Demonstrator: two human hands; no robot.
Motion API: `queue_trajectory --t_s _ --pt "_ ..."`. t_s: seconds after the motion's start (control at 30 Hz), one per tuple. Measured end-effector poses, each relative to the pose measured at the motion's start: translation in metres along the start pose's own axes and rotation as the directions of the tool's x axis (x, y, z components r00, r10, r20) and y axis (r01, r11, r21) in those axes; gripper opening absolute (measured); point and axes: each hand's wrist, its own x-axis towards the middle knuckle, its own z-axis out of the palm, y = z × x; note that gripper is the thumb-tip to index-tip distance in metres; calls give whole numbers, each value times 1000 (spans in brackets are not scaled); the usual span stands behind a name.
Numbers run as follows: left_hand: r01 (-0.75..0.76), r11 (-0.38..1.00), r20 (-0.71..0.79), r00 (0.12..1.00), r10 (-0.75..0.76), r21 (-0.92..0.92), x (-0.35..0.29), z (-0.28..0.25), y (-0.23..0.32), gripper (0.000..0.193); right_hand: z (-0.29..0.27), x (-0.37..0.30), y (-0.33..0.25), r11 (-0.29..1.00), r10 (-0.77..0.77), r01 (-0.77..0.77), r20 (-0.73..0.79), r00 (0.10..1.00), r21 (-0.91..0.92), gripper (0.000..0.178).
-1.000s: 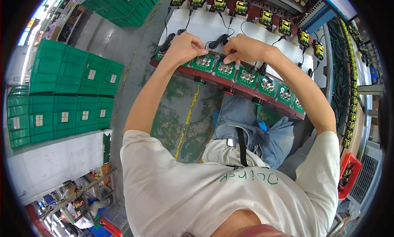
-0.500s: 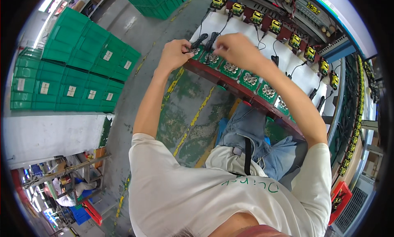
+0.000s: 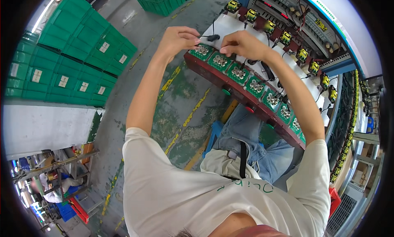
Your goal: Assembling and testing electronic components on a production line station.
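My left hand (image 3: 179, 42) is at the far left end of the bench, its fingers closed on the thin end of a black cord (image 3: 213, 38) that reaches the fingertips. To its right, my right hand (image 3: 245, 45) has thumb and fingers pinched above the second and third boards; what they hold, something small and dark, is mostly hidden. Below the hands a row of green circuit boards (image 3: 239, 72) with clusters of round silver contacts lines the front of a dark red bench edge (image 3: 209, 75).
Yellow-and-black transformers (image 3: 286, 38) stand in a row behind the white surface, trailing black cords. Instruments with displays (image 3: 320, 24) fill the rack beyond. Green and red buttons (image 3: 249, 109) sit on the bench front. Stacked green crates (image 3: 74, 44) are at left.
My left hand has lifted off the first board and moved slightly away. My right hand has shifted a little right. The black cords near them have moved, uncovering the first boards.
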Motion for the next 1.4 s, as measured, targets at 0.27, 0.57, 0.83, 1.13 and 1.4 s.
queue_trajectory --t_s 0.27,0.57,0.83,1.13,1.4 --pt "61 974 58 995 -75 217 37 9 -9 21 -5 16 34 971 148 -185 222 964 153 20" --pt "79 963 95 990 -106 256 44 7 -10 17 -3 24 38 975 195 -213 227 954 58 21" --pt "47 941 157 982 -105 334 50 7 -19 16 1 21 31 969 248 -242 198 948 -55 24" --pt "-257 673 -275 769 577 694 14 49 -39 25 17 -14 37 959 120 -154 -150 981 -240 29" --pt "-273 896 -869 451 -203 -350 -71 209 -117 47 9 -241 -121 943 292 -180 -440 849 279 13"
